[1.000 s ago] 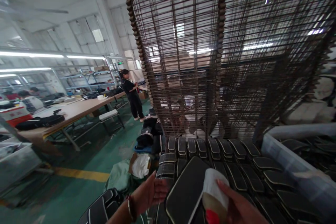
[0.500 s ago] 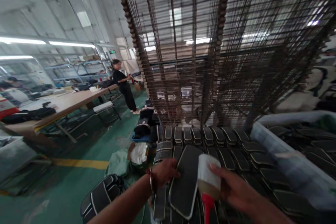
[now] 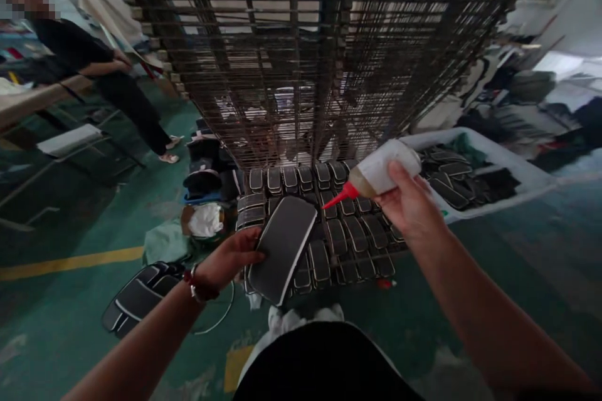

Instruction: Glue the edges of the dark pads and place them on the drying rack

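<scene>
My left hand (image 3: pixel 237 257) grips the left edge of a dark, flat panel (image 3: pixel 285 247) with rounded corners and pale piping, thumb lying on its face. In my right hand (image 3: pixel 409 200) is a white squeeze bottle (image 3: pixel 385 169), tilted so its red nozzle (image 3: pixel 339 195) points down and left. The nozzle tip is near the panel's upper right corner, apparently apart from it. Below and behind lie rows of smaller dark piped pieces (image 3: pixel 357 235) on the rack.
A tall wire rack (image 3: pixel 291 44) rises ahead. To the right stands a pale bin (image 3: pixel 498 200) of dark pieces. At left are a black bag (image 3: pixel 141 294), a green sack (image 3: pixel 164 241) and a standing person (image 3: pixel 117 81) by a table (image 3: pixel 42 100).
The view has swung downward and to the right. My right hand has turned the bottle from nozzle-down to pointing left at the panel. My left hand still holds the panel.
</scene>
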`<state>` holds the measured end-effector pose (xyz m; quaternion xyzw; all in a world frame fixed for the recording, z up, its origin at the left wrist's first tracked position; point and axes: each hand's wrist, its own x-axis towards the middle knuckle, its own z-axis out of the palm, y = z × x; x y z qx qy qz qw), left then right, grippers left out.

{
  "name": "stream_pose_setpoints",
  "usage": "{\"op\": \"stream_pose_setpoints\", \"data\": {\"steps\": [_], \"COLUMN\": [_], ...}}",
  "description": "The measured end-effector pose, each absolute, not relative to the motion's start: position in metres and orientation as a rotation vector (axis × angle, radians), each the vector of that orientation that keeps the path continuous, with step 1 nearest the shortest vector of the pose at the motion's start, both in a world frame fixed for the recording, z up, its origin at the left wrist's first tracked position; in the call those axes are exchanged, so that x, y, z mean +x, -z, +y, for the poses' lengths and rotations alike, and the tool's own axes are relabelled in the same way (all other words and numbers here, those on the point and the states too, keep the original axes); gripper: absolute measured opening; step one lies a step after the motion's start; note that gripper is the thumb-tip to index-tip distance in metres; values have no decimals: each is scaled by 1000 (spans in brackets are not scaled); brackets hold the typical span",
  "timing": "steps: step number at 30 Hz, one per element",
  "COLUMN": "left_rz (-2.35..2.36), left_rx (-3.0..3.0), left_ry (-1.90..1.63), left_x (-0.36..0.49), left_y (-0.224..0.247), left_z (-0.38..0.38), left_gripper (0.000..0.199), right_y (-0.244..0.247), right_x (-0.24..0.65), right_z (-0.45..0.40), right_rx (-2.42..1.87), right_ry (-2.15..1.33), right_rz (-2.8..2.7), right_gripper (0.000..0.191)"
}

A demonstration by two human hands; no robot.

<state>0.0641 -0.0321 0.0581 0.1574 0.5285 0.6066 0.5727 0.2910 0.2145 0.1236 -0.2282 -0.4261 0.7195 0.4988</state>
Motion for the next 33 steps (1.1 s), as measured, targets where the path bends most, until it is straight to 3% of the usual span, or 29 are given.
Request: {"op": "stream_pose_setpoints", "data": {"steps": [7, 16, 33], "left_rz": [1201, 1200, 1241], "left_rx": [86, 605, 601], "left_ry": [-1388, -1302, -1298], "left_x": [64, 55, 54], "left_y": [-61, -54, -42], "left_z": [-35, -40, -46], "left_gripper": [51, 25, 26], "right_y": [-112, -106, -100], "right_x": [281, 285, 289], "right_z": [211, 210, 196], "right_rx": [-571, -668, -765], "right_ry": [-1707, -1719, -1706], "right_rz": [-1177, -1139, -1037], "right_gripper": [39, 41, 41]}}
